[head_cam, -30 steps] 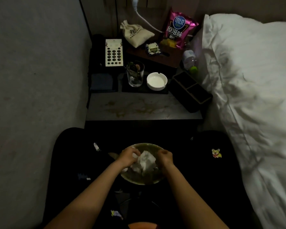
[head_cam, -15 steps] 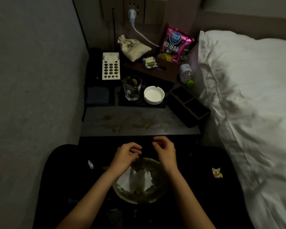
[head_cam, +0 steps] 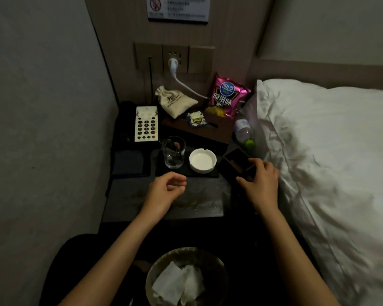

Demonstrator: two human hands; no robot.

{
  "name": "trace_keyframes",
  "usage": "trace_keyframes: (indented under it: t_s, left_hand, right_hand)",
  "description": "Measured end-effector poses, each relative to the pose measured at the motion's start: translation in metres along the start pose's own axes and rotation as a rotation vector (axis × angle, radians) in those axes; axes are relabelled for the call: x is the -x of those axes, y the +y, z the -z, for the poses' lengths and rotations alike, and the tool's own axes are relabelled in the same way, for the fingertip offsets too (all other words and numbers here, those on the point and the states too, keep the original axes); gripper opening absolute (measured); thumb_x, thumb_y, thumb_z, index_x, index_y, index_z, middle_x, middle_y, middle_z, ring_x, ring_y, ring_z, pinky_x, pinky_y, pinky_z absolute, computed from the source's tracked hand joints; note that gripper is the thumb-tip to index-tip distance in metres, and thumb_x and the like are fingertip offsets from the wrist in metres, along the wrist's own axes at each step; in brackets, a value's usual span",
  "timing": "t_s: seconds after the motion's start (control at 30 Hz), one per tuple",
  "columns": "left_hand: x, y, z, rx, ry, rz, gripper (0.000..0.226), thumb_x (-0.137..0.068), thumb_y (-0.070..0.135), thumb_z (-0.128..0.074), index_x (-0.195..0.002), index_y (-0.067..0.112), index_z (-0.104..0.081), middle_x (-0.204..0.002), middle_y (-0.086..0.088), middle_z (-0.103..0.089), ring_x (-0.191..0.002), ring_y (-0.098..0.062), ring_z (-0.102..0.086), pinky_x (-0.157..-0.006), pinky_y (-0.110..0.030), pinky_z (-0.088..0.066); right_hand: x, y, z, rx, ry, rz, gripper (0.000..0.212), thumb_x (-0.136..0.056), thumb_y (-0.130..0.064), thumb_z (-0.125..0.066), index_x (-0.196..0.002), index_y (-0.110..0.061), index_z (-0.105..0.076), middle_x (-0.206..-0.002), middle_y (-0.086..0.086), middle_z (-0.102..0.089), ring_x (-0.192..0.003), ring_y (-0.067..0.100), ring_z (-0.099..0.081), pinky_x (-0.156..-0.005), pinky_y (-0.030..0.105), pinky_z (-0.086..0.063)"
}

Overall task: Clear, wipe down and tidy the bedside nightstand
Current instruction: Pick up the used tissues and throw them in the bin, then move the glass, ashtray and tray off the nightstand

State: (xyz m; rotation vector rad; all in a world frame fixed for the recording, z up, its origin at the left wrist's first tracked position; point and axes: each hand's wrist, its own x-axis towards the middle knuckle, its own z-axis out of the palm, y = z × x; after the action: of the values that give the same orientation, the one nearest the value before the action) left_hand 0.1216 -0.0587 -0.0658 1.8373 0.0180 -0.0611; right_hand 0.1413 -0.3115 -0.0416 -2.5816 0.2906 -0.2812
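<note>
Step in hand, as judged: the black rectangular compartmented tray [head_cam: 236, 165] at the right edge of the dark stained nightstand top [head_cam: 199, 202] is being taken so the surface can be cleared for wiping.

How it should be done:
- The tray is best gripped across both long walls, then lifted level. Contents of its compartments cannot be made out in this light, so tilt should be avoided.
- The tray sits just beside the white round ceramic ashtray [head_cam: 202, 160] and near the clear drinking glass with debris inside [head_cam: 173, 152]; a straight-up lift is preferred over a slide to the left, which could knock either.
- The clear plastic bottle with a green cap [head_cam: 243, 132] lies behind the tray against the white pillow [head_cam: 318, 138]; it could roll once the tray is gone.
- Brown stains on the bare front part of the top are left for the wipe. White tissues are seen in the round dark bin [head_cam: 187, 278] below, between the knees.

Pose:
- The right hand [head_cam: 262, 181] is placed on the tray's near end, fingers curled over its right wall, thumb against the near-left corner. A grip appears formed; whether the tray is lifted yet cannot be told.
- The left hand [head_cam: 164, 191] is held over the front of the nightstand top, fingers loosely curled, thumb near the forefinger, nothing held.
- Both forearms are extended forward from the bottom of the view, roughly parallel, well apart.
</note>
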Motion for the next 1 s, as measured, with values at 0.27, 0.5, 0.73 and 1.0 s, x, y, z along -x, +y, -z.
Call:
trace_keyframes:
  t_s: [0.27, 0.5, 0.73, 1.0]
  left_hand:
    - [-0.016, 0.003, -0.027, 0.066, -0.129, 0.094, 0.025, -0.086, 0.001, -0.066, -0.101, 0.021, -0.064, -0.103, -0.003, -0.069, -0.082, -0.006, -0.066, -0.065, -0.022, -0.052]
    - [-0.026, 0.019, -0.041, 0.173, -0.107, 0.188, 0.038, -0.091, 0.010, -0.063, -0.128, 0.009, -0.053, -0.121, -0.009, -0.061, -0.097, -0.010, -0.062, -0.077, -0.032, -0.056]
    - [-0.025, 0.057, -0.046, 0.521, -0.160, 0.323, 0.033, -0.093, 0.030, -0.058, -0.123, 0.015, -0.058, -0.124, -0.011, -0.061, -0.116, -0.024, -0.058, -0.092, -0.046, -0.053]
    - [0.003, 0.104, -0.075, 0.872, -0.516, 0.268, 0.032, -0.083, 0.036, -0.061, -0.106, 0.017, -0.075, -0.115, -0.012, -0.070, -0.106, -0.023, -0.067, -0.092, -0.042, -0.055]
  right_hand:
    - [-0.035, 0.021, -0.008, 0.223, -0.217, -0.034, 0.083, -0.073, -0.037, -0.080, -0.142, -0.020, -0.036, -0.129, 0.021, -0.053, -0.125, 0.042, -0.044, -0.100, 0.046, -0.040]
    - [-0.029, 0.020, 0.001, 0.078, -0.111, 0.017, 0.092, -0.066, -0.029, -0.084, -0.145, -0.015, -0.039, -0.128, 0.018, -0.058, -0.119, 0.038, -0.051, -0.097, 0.044, -0.043]
    - [-0.014, -0.006, 0.061, -0.051, -0.224, 0.245, 0.094, -0.062, -0.024, -0.087, -0.145, -0.024, -0.043, -0.142, 0.001, -0.052, -0.131, 0.023, -0.047, -0.107, 0.048, -0.038]
    - [0.015, -0.001, 0.152, -0.125, -0.363, 0.436, 0.088, -0.061, -0.005, -0.086, -0.140, -0.020, -0.050, -0.134, -0.004, -0.053, -0.123, 0.011, -0.049, -0.104, 0.023, -0.040]
